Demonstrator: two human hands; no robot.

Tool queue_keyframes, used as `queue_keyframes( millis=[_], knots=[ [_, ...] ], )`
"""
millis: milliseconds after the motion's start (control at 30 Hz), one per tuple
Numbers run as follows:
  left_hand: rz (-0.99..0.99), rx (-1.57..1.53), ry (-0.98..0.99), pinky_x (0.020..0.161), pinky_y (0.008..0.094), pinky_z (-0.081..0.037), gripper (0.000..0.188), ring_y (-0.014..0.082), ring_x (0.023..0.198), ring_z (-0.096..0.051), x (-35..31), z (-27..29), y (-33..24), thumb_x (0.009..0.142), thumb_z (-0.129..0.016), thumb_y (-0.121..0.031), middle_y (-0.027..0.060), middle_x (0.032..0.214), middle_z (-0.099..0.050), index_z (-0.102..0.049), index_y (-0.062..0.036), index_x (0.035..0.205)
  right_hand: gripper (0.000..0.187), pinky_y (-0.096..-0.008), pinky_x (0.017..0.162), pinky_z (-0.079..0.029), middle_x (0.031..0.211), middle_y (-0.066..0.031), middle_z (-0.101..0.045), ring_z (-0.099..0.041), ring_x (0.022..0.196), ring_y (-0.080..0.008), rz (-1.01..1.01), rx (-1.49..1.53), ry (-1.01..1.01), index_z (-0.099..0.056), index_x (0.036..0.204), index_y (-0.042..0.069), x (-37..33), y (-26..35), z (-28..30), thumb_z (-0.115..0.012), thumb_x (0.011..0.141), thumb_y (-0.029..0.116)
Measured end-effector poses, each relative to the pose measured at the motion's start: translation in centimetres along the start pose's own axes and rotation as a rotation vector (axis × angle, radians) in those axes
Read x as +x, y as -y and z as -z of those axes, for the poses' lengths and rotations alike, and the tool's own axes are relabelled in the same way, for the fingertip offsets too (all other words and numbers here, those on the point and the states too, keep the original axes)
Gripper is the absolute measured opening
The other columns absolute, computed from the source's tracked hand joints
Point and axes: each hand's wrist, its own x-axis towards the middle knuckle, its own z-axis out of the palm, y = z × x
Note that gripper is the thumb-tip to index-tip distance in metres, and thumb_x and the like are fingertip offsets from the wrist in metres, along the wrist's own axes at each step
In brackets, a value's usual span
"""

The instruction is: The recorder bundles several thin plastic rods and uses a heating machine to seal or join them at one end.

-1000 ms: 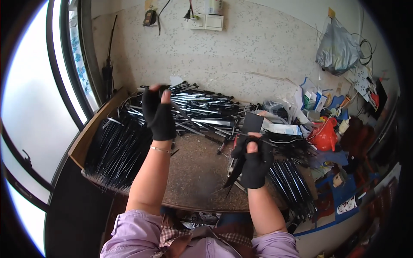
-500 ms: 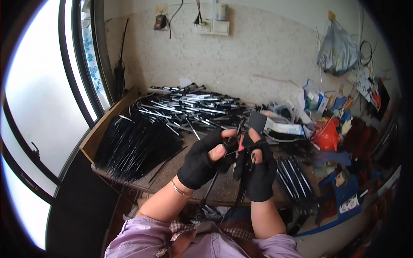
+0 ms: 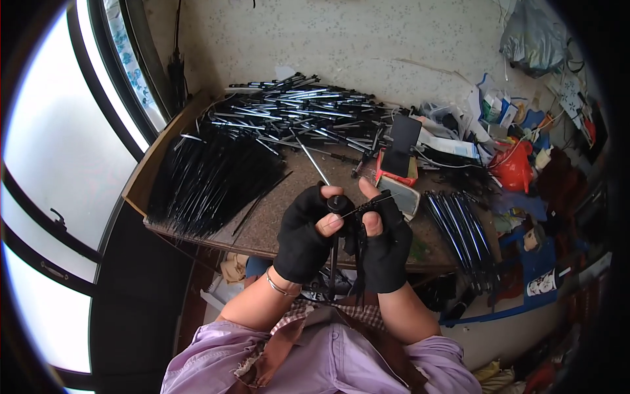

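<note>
Both my hands wear black fingerless gloves and meet above the near edge of the table. My left hand [image 3: 303, 231] is closed, thumb and forefinger gripping the round black hub [image 3: 337, 202] of an umbrella shaft that points down toward my lap. Between the hands runs a thin wire with small black rib ends [image 3: 365, 208] strung along it. My right hand [image 3: 388, 249] pinches this strung row by thumb and forefinger, with dark ribs hanging below the palm. The lower ends of the ribs are hard to make out.
Black ribs [image 3: 210, 184] lie bundled at the table's left, silver-and-black shafts [image 3: 295, 108] heaped behind. A red box [image 3: 408, 178] with a dark flat piece stands beyond my right hand. Several finished-looking shafts [image 3: 459, 230] lie at right, near a red plastic item [image 3: 514, 168] and clutter.
The view has tipped downward, showing more of the lap. My hands have turned slightly, and the wire with its strung rib ends now shows plainly between them. Both hands keep their hold.
</note>
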Motion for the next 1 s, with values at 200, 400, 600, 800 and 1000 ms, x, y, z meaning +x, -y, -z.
queue_keyframes(
  millis=[200,400,600,800,1000],
  knots=[
    [0.02,-0.079,0.028,0.078,0.0262,-0.044,0.037,0.0138,0.087,-0.055,0.1,-0.2,0.0,0.081,-0.06,-0.007,0.0051,0.097,-0.058,-0.049,-0.0008,0.116,0.061,-0.0221,0.076,-0.038,0.097,-0.0037,-0.056,-0.049,0.082,-0.0078,-0.011,-0.019,0.029,-0.049,0.12,-0.006,0.3,-0.2,0.2,-0.049,0.088,0.046],
    [0.033,-0.037,-0.01,0.076,0.0259,-0.044,0.035,0.013,0.085,-0.055,0.6,0.1,0.5,0.081,-0.06,-0.008,0.0049,0.096,-0.058,-0.05,-0.0009,0.114,0.062,-0.0212,0.075,-0.038,0.096,-0.0034,-0.056,-0.048,0.081,-0.0077,0.007,-0.007,0.019,-0.049,0.12,-0.006,0.6,-0.7,0.2,-0.05,0.087,0.047],
    [-0.041,0.114,-0.031,0.077,0.0245,-0.042,0.039,0.0122,0.085,-0.054,0.8,-1.0,0.3,0.079,-0.064,-0.012,0.0046,0.095,-0.057,-0.051,0.0001,0.113,0.048,-0.0239,0.072,-0.041,0.089,-0.0047,-0.057,-0.049,0.075,-0.0092,0.103,-0.017,-0.012,-0.048,0.123,-0.002,1.4,-1.0,-0.1,-0.05,0.091,0.034],
    [-0.28,0.319,0.03,0.079,0.0246,-0.04,0.04,0.0127,0.087,-0.053,2.9,-3.4,-1.5,0.078,-0.065,-0.019,0.0047,0.094,-0.058,-0.054,0.0013,0.11,0.048,-0.0252,0.073,-0.042,0.092,-0.0069,-0.058,-0.052,0.078,-0.0115,0.353,-0.053,-0.066,-0.046,0.124,-0.003,3.2,1.0,-0.7,-0.048,0.091,0.032],
    [-0.311,0.236,0.266,0.083,0.0264,-0.039,0.045,0.0139,0.09,-0.053,5.4,-3.1,-1.2,0.08,-0.062,-0.032,0.006,0.095,-0.058,-0.056,0.0023,0.109,0.046,-0.0283,0.081,-0.042,0.101,-0.0107,-0.059,-0.054,0.091,-0.015,0.436,0.002,-0.162,-0.047,0.123,-0.003,3.8,0.8,-1.4,-0.046,0.092,0.031]
  ],
)
